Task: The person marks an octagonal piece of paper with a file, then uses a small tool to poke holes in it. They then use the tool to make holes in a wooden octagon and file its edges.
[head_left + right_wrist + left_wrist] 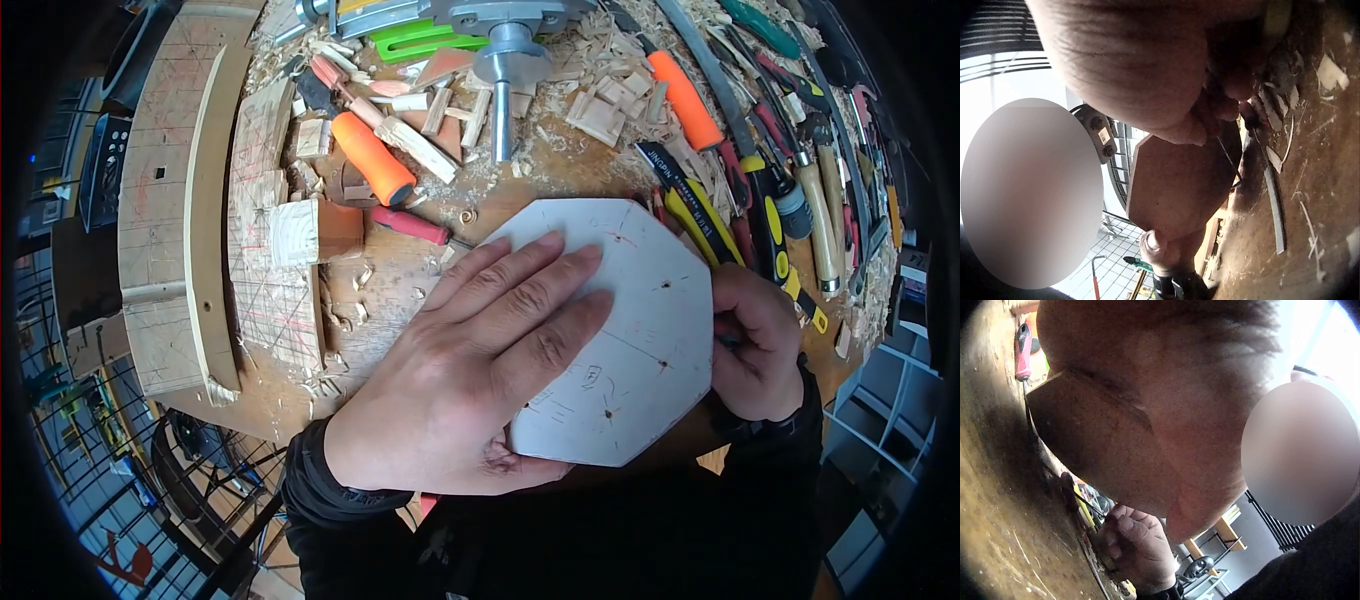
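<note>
In the head view my left hand [450, 360] grips a pale octagonal board [650, 300], its fingers spread over the top and the thumb at the near edge. Pencil marks and several small holes show on that face. The board is raised off the bench and tilted; its brown underside [1179, 181] shows in the right wrist view. Beside the right edge, my right hand [760, 345] has curled fingers that pinch a thin bent metal rod [1229, 159], like a hex key, under the board. The board hides this rod from the head view.
A red-handled tool [410, 225] lies beyond the board, and a flat metal blade [1274, 212] lies under it. Orange-handled tools [372, 158], wood offcuts [430, 145] and shavings cover the back. A yellow-black cutter [705, 215] and many hand tools crowd the right. A metal clamp [510, 60] stands ahead.
</note>
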A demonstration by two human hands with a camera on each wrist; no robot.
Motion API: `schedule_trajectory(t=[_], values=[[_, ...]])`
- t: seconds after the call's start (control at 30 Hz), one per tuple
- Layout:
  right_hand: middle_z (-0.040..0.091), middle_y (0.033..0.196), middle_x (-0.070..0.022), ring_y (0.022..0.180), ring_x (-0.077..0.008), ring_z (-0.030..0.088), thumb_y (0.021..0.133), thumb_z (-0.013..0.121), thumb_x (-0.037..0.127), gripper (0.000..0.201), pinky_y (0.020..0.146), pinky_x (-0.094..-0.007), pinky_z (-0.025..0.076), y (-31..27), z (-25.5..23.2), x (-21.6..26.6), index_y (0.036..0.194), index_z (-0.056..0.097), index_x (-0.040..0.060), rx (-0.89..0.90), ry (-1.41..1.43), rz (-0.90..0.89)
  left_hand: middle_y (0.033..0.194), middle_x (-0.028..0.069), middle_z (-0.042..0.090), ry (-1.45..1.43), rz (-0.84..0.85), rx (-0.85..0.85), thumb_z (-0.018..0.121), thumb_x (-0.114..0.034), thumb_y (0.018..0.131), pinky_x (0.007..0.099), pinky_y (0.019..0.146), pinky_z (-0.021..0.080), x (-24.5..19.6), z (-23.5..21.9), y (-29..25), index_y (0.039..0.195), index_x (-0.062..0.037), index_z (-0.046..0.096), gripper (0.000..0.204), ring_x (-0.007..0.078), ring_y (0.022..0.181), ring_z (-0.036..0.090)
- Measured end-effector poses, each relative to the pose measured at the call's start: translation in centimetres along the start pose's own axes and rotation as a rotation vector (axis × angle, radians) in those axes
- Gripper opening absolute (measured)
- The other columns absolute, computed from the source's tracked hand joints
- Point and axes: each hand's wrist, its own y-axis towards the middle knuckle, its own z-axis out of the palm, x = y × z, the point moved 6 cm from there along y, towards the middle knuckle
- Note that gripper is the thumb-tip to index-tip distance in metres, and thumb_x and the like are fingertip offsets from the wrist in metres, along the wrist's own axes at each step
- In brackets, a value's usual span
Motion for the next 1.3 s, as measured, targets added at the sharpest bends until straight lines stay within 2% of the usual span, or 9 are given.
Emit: schedule_trajectory(t=[0.03, 0.27, 0.43, 0.97, 1.3], values=[[0.059, 0.077, -0.0089, 0.063, -0.0228, 0.061, 0.075, 0.075, 0.005, 0.021, 0.058, -0.0305, 0.046, 0.03, -0.05, -0.02, 0.092, 0.063, 0.0006, -0.012, 0.004, 0.016, 0.139, 0.0241, 0.052, -0.002, 0.002, 0.002, 0.08, -0.054, 0.062, 0.0546, 0.109, 0.032, 0.0, -0.01, 0.01, 0.126, 0.0032, 0.061, 0.087, 0.0444, 0.132, 0.046], [0.06, 0.078, -0.0092, 0.065, -0.0225, 0.061, 0.078, 0.076, 0.009, 0.021, 0.058, -0.0301, 0.046, -0.11, 0.15, -0.25, 0.092, 0.063, 0.0007, -0.045, 0.037, 0.034, 0.139, 0.0248, 0.052, 0.0, 0.003, 0.001, 0.08, -0.053, 0.064, 0.0546, 0.109, 0.032, -0.02, 0.06, -0.06, 0.126, 0.0035, 0.061, 0.086, 0.0445, 0.132, 0.046], [0.061, 0.079, -0.0094, 0.065, -0.0223, 0.061, 0.079, 0.075, 0.009, 0.021, 0.058, -0.0298, 0.046, 0.03, 0.01, 0.02, 0.094, 0.063, 0.0001, -0.034, -0.012, -0.019, 0.139, 0.0254, 0.051, -0.014, 0.005, -0.012, 0.081, -0.051, 0.065, 0.054, 0.109, 0.031, 0.03, 0.1, -0.09, 0.126, 0.0041, 0.061, 0.084, 0.043, 0.132, 0.046], [0.061, 0.078, -0.0089, 0.065, -0.0228, 0.062, 0.078, 0.075, 0.008, 0.021, 0.059, -0.031, 0.047, 0.07, -0.05, 0.13, 0.093, 0.062, 0.0011, -0.03, -0.013, -0.011, 0.138, 0.0256, 0.052, -0.001, 0.005, -0.002, 0.08, -0.054, 0.064, 0.0536, 0.109, 0.032, 0.02, 0.07, -0.04, 0.125, 0.0043, 0.061, 0.086, 0.0432, 0.132, 0.046], [0.061, 0.078, -0.009, 0.064, -0.0231, 0.062, 0.078, 0.075, 0.008, 0.021, 0.058, -0.031, 0.046, 0.15, -0.1, 0.18, 0.094, 0.062, 0.0012, -0.009, -0.038, -0.028, 0.137, 0.0253, 0.053, -0.013, -0.009, -0.007, 0.083, -0.049, 0.063, 0.0538, 0.109, 0.032, -0.07, -0.03, 0.03, 0.124, 0.0034, 0.062, 0.083, 0.0436, 0.132, 0.047]])
